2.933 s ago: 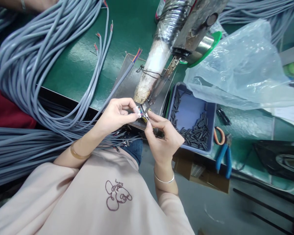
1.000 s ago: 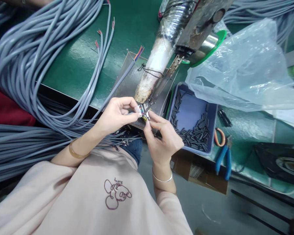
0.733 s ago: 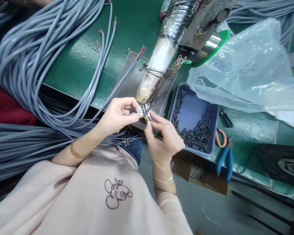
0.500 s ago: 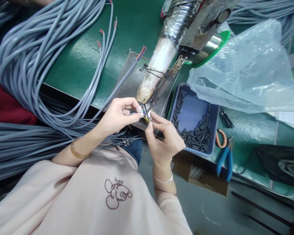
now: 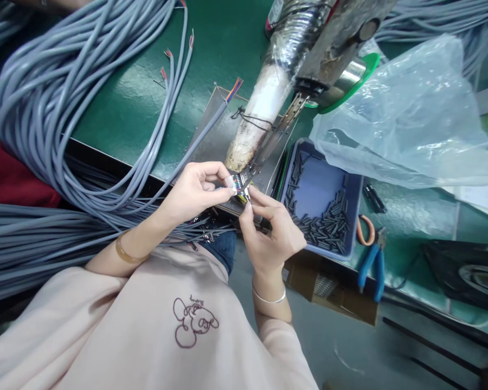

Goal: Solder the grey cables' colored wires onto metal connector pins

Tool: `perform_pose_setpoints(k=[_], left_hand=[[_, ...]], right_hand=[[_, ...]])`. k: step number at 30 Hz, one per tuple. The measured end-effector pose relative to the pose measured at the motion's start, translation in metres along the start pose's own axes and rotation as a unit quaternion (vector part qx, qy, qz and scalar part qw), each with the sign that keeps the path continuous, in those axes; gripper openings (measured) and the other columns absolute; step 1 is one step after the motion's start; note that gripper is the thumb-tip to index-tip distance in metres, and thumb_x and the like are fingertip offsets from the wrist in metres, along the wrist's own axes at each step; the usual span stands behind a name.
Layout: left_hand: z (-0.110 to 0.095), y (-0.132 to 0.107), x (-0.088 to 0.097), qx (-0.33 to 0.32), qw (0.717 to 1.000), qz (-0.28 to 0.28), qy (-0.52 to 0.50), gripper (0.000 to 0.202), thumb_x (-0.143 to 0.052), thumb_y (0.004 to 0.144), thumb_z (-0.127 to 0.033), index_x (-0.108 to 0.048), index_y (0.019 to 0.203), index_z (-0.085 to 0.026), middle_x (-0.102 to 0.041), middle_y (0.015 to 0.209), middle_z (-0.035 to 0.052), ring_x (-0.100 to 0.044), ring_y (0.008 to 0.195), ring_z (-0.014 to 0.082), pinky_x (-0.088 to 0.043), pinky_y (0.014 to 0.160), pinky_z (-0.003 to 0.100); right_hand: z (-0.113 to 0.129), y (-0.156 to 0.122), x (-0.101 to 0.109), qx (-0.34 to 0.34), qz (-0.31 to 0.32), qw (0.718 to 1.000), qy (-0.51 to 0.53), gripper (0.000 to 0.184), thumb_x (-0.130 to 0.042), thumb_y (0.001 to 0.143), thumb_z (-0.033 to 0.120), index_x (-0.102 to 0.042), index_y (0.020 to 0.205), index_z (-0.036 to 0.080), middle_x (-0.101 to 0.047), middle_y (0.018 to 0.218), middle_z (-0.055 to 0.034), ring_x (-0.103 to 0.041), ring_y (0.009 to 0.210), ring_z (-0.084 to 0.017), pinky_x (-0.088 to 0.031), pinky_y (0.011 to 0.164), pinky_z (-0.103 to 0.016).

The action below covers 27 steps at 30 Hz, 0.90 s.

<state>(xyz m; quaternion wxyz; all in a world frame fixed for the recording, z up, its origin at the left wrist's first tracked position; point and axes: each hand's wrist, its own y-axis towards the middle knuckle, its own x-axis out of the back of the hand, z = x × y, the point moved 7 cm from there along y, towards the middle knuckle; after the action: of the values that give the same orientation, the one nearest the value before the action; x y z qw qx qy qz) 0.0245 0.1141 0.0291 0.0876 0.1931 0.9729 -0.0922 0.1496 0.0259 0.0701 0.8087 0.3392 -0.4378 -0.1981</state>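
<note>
My left hand [image 5: 193,190] pinches the stripped end of a grey cable, whose coloured wire ends [image 5: 238,183] fan out between both hands. My right hand [image 5: 270,230] pinches the same wire ends from below with thumb and forefinger. The wire ends sit right at the tip of a long tool [image 5: 264,95] wrapped in white tape and plastic, which slants down from the upper right over a grey metal plate [image 5: 211,135]. What exactly the fingertips grip is too small to make out.
Big coils of grey cable [image 5: 44,97] fill the left side and my lap. A blue tray [image 5: 319,200] with several short black tubes stands right of my hands. Blue-handled pliers [image 5: 370,262], a clear plastic bag [image 5: 406,119] and a green-rimmed solder spool [image 5: 344,81] lie on the green bench.
Both hands stay pinched on the wire ends at the tool tip; the fingers shift only slightly. The view has drifted a little.
</note>
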Motion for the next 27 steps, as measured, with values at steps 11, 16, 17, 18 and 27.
perform_pose_setpoints(k=[11, 16, 17, 18, 27], left_hand=[[0.004, -0.001, -0.002, -0.006, 0.999, -0.005, 0.044, 0.008, -0.07, 0.066, -0.012, -0.062, 0.067, -0.014, -0.061, 0.062, -0.0027, -0.03, 0.045, 0.0011, -0.02, 0.042, 0.019], [0.007, -0.003, -0.002, 0.008, 0.999, -0.008, 0.041, 0.008, -0.069, 0.065, -0.012, -0.062, 0.067, -0.014, -0.062, 0.064, -0.0017, -0.034, 0.045, 0.002, -0.022, 0.043, 0.019], [0.008, -0.003, -0.001, 0.011, 0.999, -0.008, 0.04, 0.008, -0.069, 0.065, -0.012, -0.062, 0.067, -0.014, -0.062, 0.064, -0.0018, -0.035, 0.045, 0.0021, -0.022, 0.043, 0.019], [0.009, -0.003, -0.001, 0.014, 0.999, -0.009, 0.04, 0.008, -0.069, 0.064, -0.012, -0.062, 0.067, -0.014, -0.061, 0.063, -0.002, -0.035, 0.045, 0.0021, -0.022, 0.044, 0.019], [0.015, -0.008, -0.001, -0.006, 0.999, 0.001, 0.052, 0.007, -0.068, 0.067, -0.014, -0.061, 0.069, -0.013, -0.058, 0.062, -0.0038, -0.032, 0.046, 0.001, -0.021, 0.044, 0.017]], right_hand=[[-0.001, -0.001, 0.0, -0.001, 0.014, 1.0, -0.012, 0.018, -0.069, 0.087, 0.01, -0.057, 0.083, 0.022, -0.082, 0.099, -0.0017, -0.08, 0.082, -0.015, -0.061, 0.069, -0.022], [-0.002, -0.005, -0.001, -0.001, 0.021, 1.0, -0.007, 0.018, -0.069, 0.086, 0.009, -0.057, 0.083, 0.022, -0.082, 0.1, -0.0026, -0.08, 0.083, -0.014, -0.062, 0.07, -0.021], [-0.002, -0.006, -0.001, 0.001, 0.023, 1.0, -0.007, 0.018, -0.069, 0.087, 0.009, -0.057, 0.084, 0.022, -0.082, 0.1, -0.0029, -0.08, 0.083, -0.015, -0.062, 0.07, -0.021], [-0.002, -0.007, -0.001, 0.003, 0.024, 1.0, -0.009, 0.018, -0.069, 0.087, 0.009, -0.057, 0.084, 0.022, -0.082, 0.1, -0.0033, -0.08, 0.083, -0.015, -0.062, 0.07, -0.021], [0.001, -0.012, 0.0, 0.029, 0.004, 0.999, -0.03, 0.017, -0.069, 0.088, 0.011, -0.057, 0.084, 0.022, -0.082, 0.096, -0.0024, -0.08, 0.076, -0.014, -0.061, 0.065, -0.02]])
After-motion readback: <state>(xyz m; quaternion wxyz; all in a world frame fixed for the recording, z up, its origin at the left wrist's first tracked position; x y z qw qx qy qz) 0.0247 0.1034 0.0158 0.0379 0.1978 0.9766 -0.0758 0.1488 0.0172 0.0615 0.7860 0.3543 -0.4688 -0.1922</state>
